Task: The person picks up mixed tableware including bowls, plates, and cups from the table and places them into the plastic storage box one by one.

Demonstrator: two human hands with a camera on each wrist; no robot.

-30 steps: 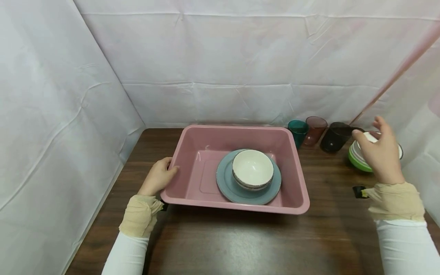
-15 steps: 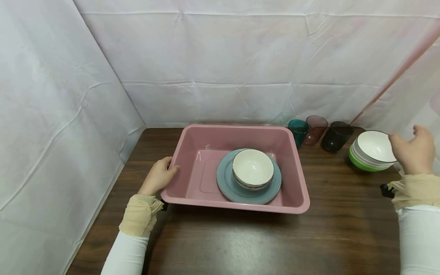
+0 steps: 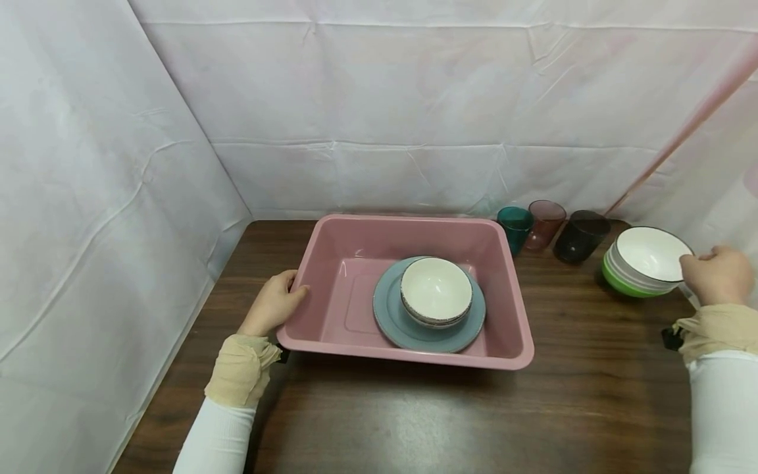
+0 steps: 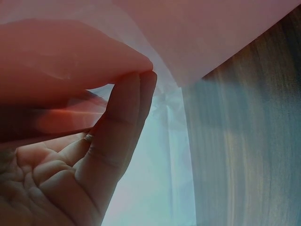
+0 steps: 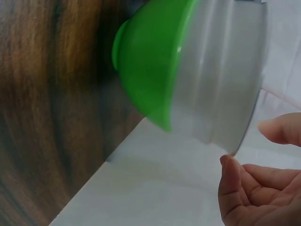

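Note:
On the table sits a pink plastic basin (image 3: 343, 359), with a blue-grey plate (image 3: 385, 316) and nested white bowls (image 3: 436, 289) on its right side. My left hand (image 3: 274, 304) grips the basin's left rim, thumb inside; in the left wrist view its fingers (image 4: 117, 122) bend under the pink edge. A stack of white bowls (image 3: 650, 257) in a green bowl (image 5: 150, 61) stands at the far right. My right hand (image 3: 719, 275) is at the stack's right rim. In the right wrist view its fingertips (image 5: 229, 165) meet the rim, while the thumb (image 5: 282, 128) stands just off it.
Behind the basin's right corner stand a teal cup (image 3: 514, 227), a reddish cup (image 3: 545, 224) and a black cup (image 3: 580, 237), close together. White sheeting (image 3: 379, 85) hangs along the back and sides of the dark wooden table (image 3: 450, 421).
My right hand has moved right, from above the bowl stack to its right rim, and lowered, with thumb and fingers drawing closer. The left hand and basin have stayed put.

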